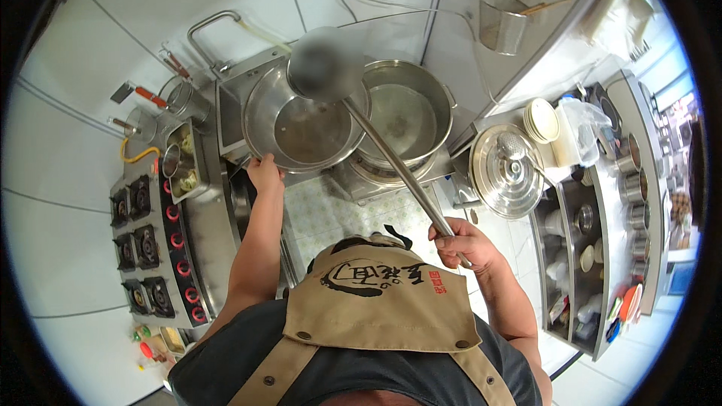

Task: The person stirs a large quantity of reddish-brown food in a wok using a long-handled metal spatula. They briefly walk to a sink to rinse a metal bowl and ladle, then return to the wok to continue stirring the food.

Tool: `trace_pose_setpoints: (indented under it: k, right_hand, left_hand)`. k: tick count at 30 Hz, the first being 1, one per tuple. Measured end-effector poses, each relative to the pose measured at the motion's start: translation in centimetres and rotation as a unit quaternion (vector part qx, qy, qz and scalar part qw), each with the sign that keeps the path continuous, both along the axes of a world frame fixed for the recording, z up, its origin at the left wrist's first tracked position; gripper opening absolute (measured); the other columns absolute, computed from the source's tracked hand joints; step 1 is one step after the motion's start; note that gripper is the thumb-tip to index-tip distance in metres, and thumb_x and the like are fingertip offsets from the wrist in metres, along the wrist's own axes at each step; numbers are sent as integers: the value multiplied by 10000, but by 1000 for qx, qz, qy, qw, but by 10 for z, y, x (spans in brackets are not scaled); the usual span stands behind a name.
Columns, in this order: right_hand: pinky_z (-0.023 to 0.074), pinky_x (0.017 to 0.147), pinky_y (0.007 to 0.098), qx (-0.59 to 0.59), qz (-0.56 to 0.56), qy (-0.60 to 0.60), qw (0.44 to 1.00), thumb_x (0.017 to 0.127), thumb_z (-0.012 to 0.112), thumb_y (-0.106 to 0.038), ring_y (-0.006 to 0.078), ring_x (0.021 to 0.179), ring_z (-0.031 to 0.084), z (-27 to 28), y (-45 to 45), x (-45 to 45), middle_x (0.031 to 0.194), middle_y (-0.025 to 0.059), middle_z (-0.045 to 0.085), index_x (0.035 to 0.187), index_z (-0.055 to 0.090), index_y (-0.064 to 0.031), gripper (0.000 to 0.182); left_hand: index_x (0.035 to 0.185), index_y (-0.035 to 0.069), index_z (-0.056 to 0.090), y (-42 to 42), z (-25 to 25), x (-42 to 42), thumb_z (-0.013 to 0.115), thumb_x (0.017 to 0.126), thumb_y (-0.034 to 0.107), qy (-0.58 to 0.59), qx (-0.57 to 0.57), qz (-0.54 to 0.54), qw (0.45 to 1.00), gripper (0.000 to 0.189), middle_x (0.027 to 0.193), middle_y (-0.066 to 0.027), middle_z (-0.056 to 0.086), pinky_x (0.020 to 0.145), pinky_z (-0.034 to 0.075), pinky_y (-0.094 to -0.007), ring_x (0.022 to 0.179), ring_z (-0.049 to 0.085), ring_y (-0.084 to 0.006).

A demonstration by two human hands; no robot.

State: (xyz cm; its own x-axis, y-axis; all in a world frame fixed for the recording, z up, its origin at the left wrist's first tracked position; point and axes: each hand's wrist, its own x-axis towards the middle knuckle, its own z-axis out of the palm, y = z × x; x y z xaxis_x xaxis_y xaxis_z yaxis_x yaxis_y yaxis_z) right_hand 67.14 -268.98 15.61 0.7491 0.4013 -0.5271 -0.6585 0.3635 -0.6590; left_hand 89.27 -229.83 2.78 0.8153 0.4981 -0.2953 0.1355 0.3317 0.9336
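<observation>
My left hand (266,173) grips the near left rim of a wide stainless steel basin (307,164). Cloudy liquid covers the basin's bottom. In my right hand (463,243) is the end of a long metal handle (397,164). It slants up and left to a large round ladle head (294,83), mostly blurred, above the basin. Right of the basin, partly behind the ladle, stands a deep steel stockpot (445,118) holding pale liquid, over a round burner (389,176).
A sink (228,118) with a curved faucet (211,22) lies left of the basin. Farther left are a gas range (161,270) and a steel food tray (198,163). On the right, a pot lid (502,180) bears a perforated skimmer (512,146), near shelving (598,270).
</observation>
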Motion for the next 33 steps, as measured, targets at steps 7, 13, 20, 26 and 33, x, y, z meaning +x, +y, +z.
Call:
trace_pose_setpoints:
  k: [7,13,20,26,33]
  right_hand:
    - [318,410,251,-80,-110,-55,989,865,611,-57,92,429,428,8,-13,-37,571,-7,475,1000,574,-1,151]
    - [370,426,254,-401,-112,-72,907,873,628,-113,87,472,466,-13,-34,-28,592,-7,499,885,556,-44,100]
    - [474,710,511,-642,-46,-187,742,785,661,-158,483,777,581,-66,-60,-31,770,276,605,853,537,35,239]
    - [523,721,525,-737,12,-206,644,800,616,-137,449,779,643,-127,-99,10,774,243,653,880,572,-18,150]
    - [557,822,467,-723,139,-272,620,805,561,-77,384,942,684,-124,-147,90,959,233,702,991,670,-11,225]
  left_hand:
    - [947,34,465,-19,-2,-23,541,907,-6,80,-49,-39,995,94,670,-57,458,418,249,-344,442,373,-143]
    - [988,13,546,8,-5,-57,594,879,29,83,-54,-85,991,120,665,-54,524,405,265,-328,434,419,-143]
    - [989,40,562,15,-4,-95,591,844,40,71,-36,-125,989,147,702,-38,558,403,266,-304,430,428,-119]
    - [956,56,521,-13,19,-124,597,848,35,86,-35,-95,991,134,695,-36,550,384,291,-293,431,470,-129]
    - [852,74,516,-80,62,-187,586,843,14,36,29,-50,998,93,700,-40,552,410,355,-305,460,487,-151]
